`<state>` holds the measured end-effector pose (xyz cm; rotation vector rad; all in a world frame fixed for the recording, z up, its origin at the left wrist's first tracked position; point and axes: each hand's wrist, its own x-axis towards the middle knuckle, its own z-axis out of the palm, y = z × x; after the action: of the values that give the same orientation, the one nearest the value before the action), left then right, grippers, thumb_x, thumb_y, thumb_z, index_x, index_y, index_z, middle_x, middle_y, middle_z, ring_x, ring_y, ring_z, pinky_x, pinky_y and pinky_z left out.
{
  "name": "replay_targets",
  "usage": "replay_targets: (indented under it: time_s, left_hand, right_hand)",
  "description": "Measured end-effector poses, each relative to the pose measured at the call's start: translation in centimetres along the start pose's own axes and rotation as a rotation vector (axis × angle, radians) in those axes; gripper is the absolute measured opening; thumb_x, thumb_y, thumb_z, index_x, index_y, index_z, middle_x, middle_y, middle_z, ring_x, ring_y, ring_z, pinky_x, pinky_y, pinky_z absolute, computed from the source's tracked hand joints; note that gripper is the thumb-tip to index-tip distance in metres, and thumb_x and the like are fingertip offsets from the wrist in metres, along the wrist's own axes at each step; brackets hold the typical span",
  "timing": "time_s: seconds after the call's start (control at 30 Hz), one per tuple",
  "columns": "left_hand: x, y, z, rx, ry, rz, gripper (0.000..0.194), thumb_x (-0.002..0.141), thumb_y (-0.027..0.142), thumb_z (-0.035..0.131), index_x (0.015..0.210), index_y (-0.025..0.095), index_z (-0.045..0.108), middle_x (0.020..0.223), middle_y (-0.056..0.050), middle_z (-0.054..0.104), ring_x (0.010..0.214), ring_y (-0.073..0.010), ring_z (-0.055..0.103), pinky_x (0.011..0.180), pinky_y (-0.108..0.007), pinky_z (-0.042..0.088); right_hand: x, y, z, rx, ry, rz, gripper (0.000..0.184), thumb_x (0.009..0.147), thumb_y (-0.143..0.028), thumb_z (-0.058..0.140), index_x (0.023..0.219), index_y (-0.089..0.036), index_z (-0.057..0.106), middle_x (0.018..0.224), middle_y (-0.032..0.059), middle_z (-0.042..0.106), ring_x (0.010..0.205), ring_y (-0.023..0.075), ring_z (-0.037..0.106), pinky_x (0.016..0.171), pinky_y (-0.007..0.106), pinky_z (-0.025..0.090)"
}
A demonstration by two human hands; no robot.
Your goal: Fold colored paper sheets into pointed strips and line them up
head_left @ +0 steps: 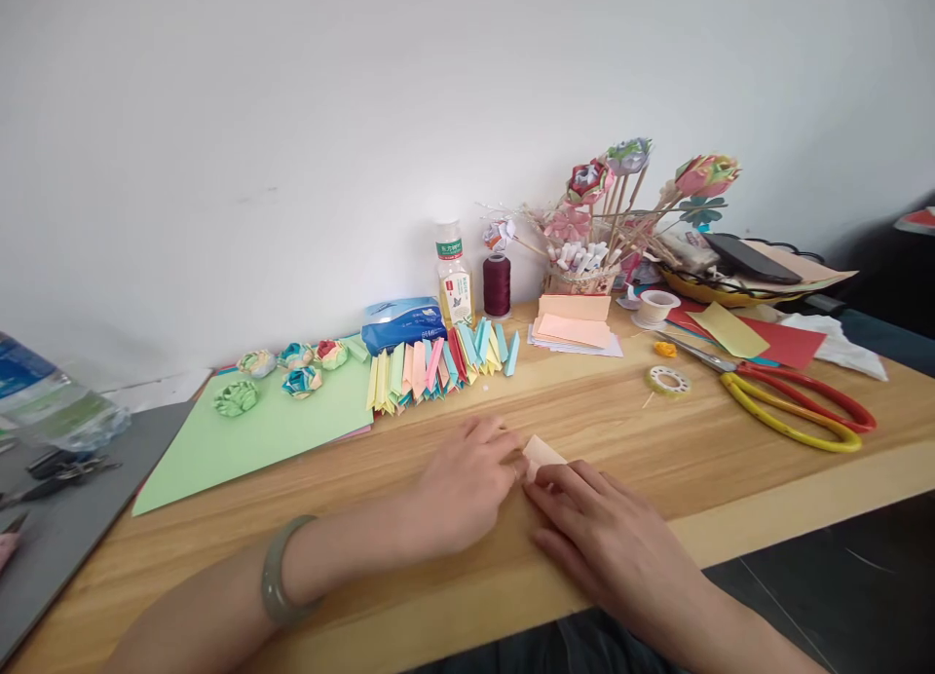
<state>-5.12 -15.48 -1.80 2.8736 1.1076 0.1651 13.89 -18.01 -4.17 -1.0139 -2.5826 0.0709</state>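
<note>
A small piece of pale peach paper (544,452) lies on the wooden table, mostly covered by my fingers. My left hand (467,479), with a green bangle (274,577) on the wrist, has its fingers bent together at the paper's left edge. From the right, my right hand (610,528) presses and grips the near side of the same paper with its fingers close together. The fingertips of both hands nearly meet. Behind them stands a row of folded colored paper strips (438,367). A stack of peach and white paper slips (574,325) lies farther back.
Folded paper flowers (299,380) rest on a green sheet (219,450) at left. Scissors (789,396), a tape roll (667,381) and a white spool (655,307) lie to the right. A bottle (454,275), purple thread (498,286) and flower basket (582,280) stand by the wall.
</note>
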Motion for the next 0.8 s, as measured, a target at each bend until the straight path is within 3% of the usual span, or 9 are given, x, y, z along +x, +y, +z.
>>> replay_targets:
  time_s: [0.13,0.23,0.3,0.47,0.63,0.8]
  left_hand:
    - [-0.2,-0.3,0.3,-0.053,0.021,0.024,0.028,0.085,0.006,0.044,0.104,0.018,0.063,0.107,-0.004,0.064,0.103,-0.0199,0.051,0.095,-0.037,0.038]
    - [-0.6,0.1,0.7,0.074,0.021,0.059,0.029,0.089,0.010,0.042,0.113,0.014,0.059,0.114,-0.009,0.062,0.115,-0.0259,0.048,0.102,-0.048,0.031]
    - [-0.7,0.3,1.0,0.147,0.034,0.090,0.032,0.092,0.009,0.039,0.118,0.012,0.055,0.118,-0.011,0.060,0.124,-0.0282,0.042,0.104,-0.052,0.027]
    - [-0.4,-0.9,1.3,0.166,0.032,0.108,0.033,0.094,0.007,0.036,0.121,0.014,0.054,0.124,-0.008,0.059,0.128,-0.0286,0.039,0.105,-0.055,0.026]
    - [0.4,-2.9,1.3,0.148,0.023,0.193,0.031,0.096,0.014,0.036,0.122,0.017,0.054,0.127,-0.004,0.057,0.127,-0.0290,0.041,0.102,-0.054,0.032]
    - [0.5,-3.6,2.4,0.212,0.154,0.262,0.032,0.099,0.018,0.032,0.118,0.019,0.057,0.126,-0.001,0.058,0.121,-0.0248,0.047,0.103,-0.051,0.033]
  right_hand:
    - [0.4,0.4,-0.7,0.125,-0.066,0.043,0.017,0.087,-0.020,0.051,0.100,-0.019,0.062,0.094,0.0076,0.063,0.083,0.0228,0.058,0.069,0.037,0.051]
    - [0.6,1.7,-1.3,0.349,-0.082,0.017,0.021,0.091,-0.018,0.043,0.094,-0.020,0.064,0.092,0.0050,0.065,0.084,0.0180,0.060,0.072,0.030,0.050]
    - [0.8,2.7,-1.5,0.420,-0.062,0.085,0.023,0.091,-0.018,0.042,0.089,-0.020,0.064,0.087,0.0037,0.067,0.080,0.0160,0.062,0.069,0.027,0.049]
    - [2.1,4.7,-1.6,0.243,-0.045,0.365,0.021,0.089,-0.023,0.047,0.089,-0.019,0.067,0.085,0.0056,0.068,0.074,0.0196,0.063,0.064,0.030,0.046]
    - [4.1,4.9,-1.5,0.189,-0.141,0.480,0.020,0.086,-0.026,0.049,0.086,-0.019,0.068,0.082,0.0053,0.070,0.074,0.0207,0.063,0.060,0.028,0.039]
    - [4.6,4.9,-1.3,0.177,-0.143,0.546,0.017,0.081,-0.025,0.051,0.079,-0.020,0.067,0.078,0.0036,0.070,0.070,0.0183,0.062,0.054,0.025,0.034]
